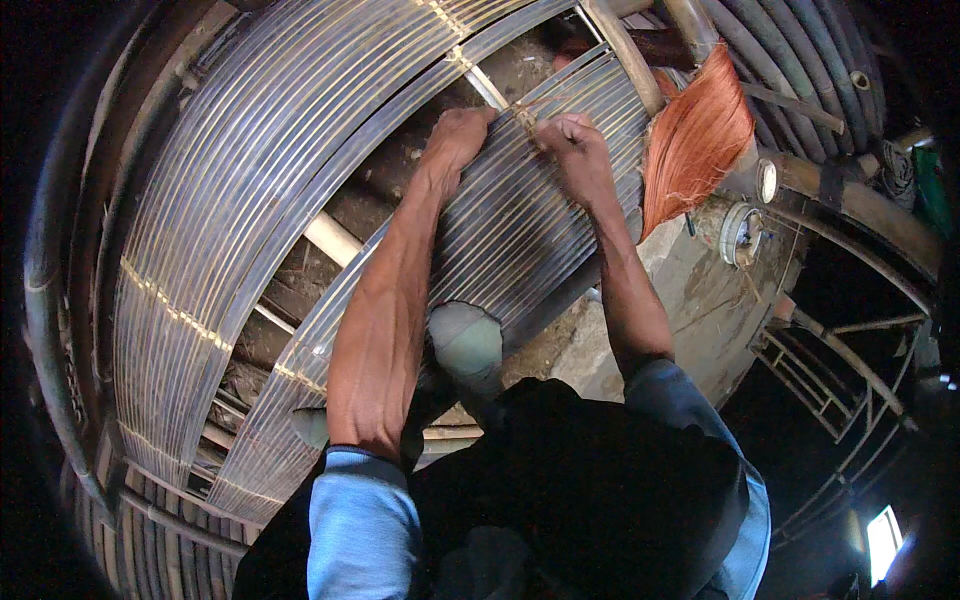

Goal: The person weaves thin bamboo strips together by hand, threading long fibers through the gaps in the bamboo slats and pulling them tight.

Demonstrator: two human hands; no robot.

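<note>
A long panel of narrow dark slats [500, 235] with pale lines between them lies slanting in front of me. Thin reddish fibre strands [540, 101] show at a tied crossing on it. My left hand [462, 137] is closed at the left side of this crossing, its fingertips at the strands. Just to the right, my right hand [577, 150] is closed in a pinch over the slats, slightly blurred. Their fingertips partly hide the strands. A thick bundle of orange-brown fibre [697, 145] lies at the panel's right edge.
A second, wider slatted panel [250, 190] curves along the left, with pale bindings across it. Between the panels runs a bamboo pole [332, 238]. My shoe [466, 340] is against the near panel. A metal can [741, 234] and a bamboo frame [850, 400] are at right.
</note>
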